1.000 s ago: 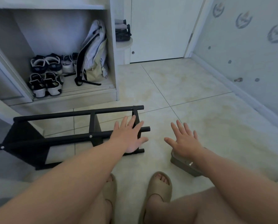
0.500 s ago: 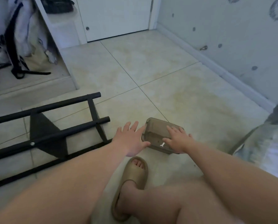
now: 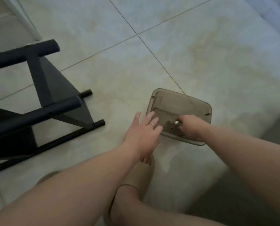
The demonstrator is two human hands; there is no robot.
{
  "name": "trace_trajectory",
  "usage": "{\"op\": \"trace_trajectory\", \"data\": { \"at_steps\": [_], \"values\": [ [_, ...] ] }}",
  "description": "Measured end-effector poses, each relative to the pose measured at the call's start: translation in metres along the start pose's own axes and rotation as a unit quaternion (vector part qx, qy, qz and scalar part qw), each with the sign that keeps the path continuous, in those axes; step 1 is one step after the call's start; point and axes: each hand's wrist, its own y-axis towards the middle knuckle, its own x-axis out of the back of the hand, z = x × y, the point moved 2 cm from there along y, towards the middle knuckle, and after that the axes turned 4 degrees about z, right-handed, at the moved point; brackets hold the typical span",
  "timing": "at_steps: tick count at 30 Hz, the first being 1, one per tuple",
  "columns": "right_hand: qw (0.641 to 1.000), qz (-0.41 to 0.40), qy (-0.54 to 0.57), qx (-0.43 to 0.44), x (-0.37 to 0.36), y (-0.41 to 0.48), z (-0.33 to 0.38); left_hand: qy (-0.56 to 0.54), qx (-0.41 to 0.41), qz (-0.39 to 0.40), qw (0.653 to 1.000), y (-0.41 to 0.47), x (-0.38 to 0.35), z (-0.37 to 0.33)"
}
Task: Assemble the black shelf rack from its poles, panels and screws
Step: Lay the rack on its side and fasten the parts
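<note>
Two hands are at the box (image 3: 185, 101), a smoky see-through plastic one sitting flat on the floor (image 3: 201, 54); my guess is it's the hardware box, parked where it's easy to reach. The left hand (image 3: 141, 136) is flat and relaxed, fingers spread, holding nothing; its tips are at the box's left rim, which looks like steadying it so it doesn't skate on the tile. The right hand (image 3: 190, 126) comes into the box from the near side, fingers curled over a small pale bit (image 3: 176, 122), probably a screw; it's too blurry to say whether that's actually pinched or just being poked at, so I can't tell.

The rack (image 3: 43, 79) lies on its side well left of the box, part built, pole ends pointing towards the box; one pole shows an open hole (image 3: 50, 113) facing up, and I reckon that's where a screw goes next; laying it down like that keeps the hole easy to get at.

Other stuff: a sandal (image 3: 142, 175) on a foot just on the near side of the box, under the left wrist; a white cabinet edge (image 3: 27, 18) far beyond the rack. As for what's in the way, the left forearm lies across the line from box to rack, and a knee crowds the box's near side.
</note>
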Motion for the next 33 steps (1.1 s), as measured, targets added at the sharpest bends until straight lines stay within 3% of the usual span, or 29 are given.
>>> {"op": "trace_trajectory", "data": {
  "at_steps": [3,6,9,15,21,27,33],
  "values": [
    [0.993,0.053,-0.105,0.002,-0.020,0.014,-0.003,-0.006,-0.007,-0.054,0.999,0.005,-0.014,0.003],
    [0.981,0.038,-0.191,0.012,-0.030,0.024,-0.007,-0.011,-0.029,-0.107,0.994,0.006,-0.019,0.007],
    [0.975,0.047,-0.218,0.008,-0.033,0.033,-0.008,-0.003,-0.049,-0.146,0.988,0.009,-0.018,0.011],
    [0.967,0.065,-0.244,-0.018,-0.037,0.031,-0.007,0.028,-0.049,-0.143,0.988,0.012,-0.018,0.008],
    [0.988,0.003,-0.150,-0.019,0.001,-0.003,-0.003,0.020,-0.011,-0.055,0.998,0.008,0.000,0.003],
    [0.995,-0.095,-0.036,-0.008,0.066,-0.074,0.024,0.024,-0.002,-0.007,1.000,-0.039,0.069,0.018],
    [0.955,-0.214,0.203,0.038,0.095,-0.173,0.086,-0.056,0.117,-0.024,0.991,-0.137,0.148,0.049]
  ]
}}
